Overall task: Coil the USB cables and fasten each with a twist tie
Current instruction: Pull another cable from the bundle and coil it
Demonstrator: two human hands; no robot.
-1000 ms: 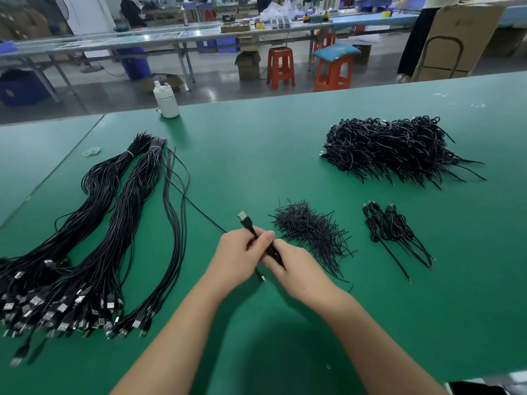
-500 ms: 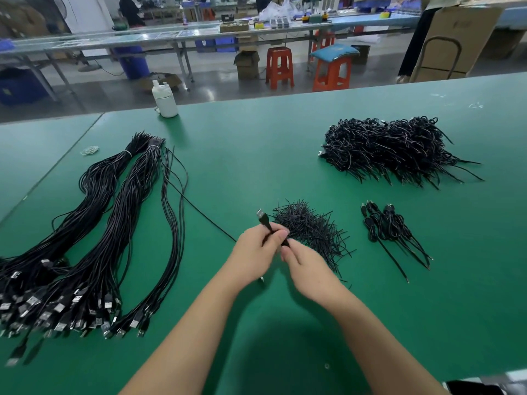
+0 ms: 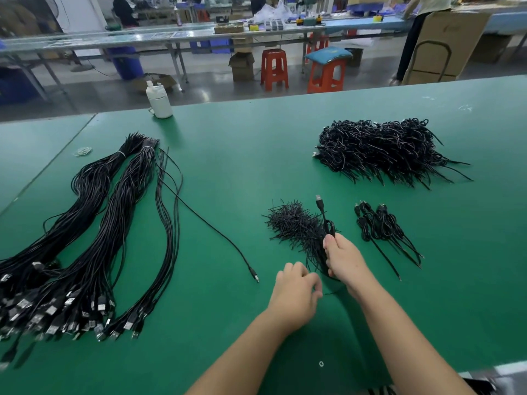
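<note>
From the head view, which is all I have, my right hand [image 3: 343, 259] grips a folded USB cable [image 3: 327, 232] over the near edge of the twist tie pile [image 3: 293, 226]. The thumb and fingers curl round the bundled loops, and the plug end sticks up beyond the fingertips. My left hand [image 3: 296, 290] sits just beside it, lower on the green table [image 3: 256, 138], fingers curled in toward the thumb. A thin dark strand runs from there toward the right hand, and I judge it is pinching either a tie or the cable's tail; I cannot tell which.

The cable looks light, thin and limp, yet springy enough that the loops should open if my grip slackens. I would keep hold at the waist of the coil, where all strands cross, and wrap the tie there. The ties look like fine wire: easy to bend, fiddly to single out of the heap.

Uncoiled cables [image 3: 94, 238] lie in long bundles on the left, and one loose cable [image 3: 211, 226] trails between them and my hands. Three finished coils [image 3: 379, 226] lie just right of the tie pile, with a big heap of finished coils [image 3: 382, 149] farther back.
</note>
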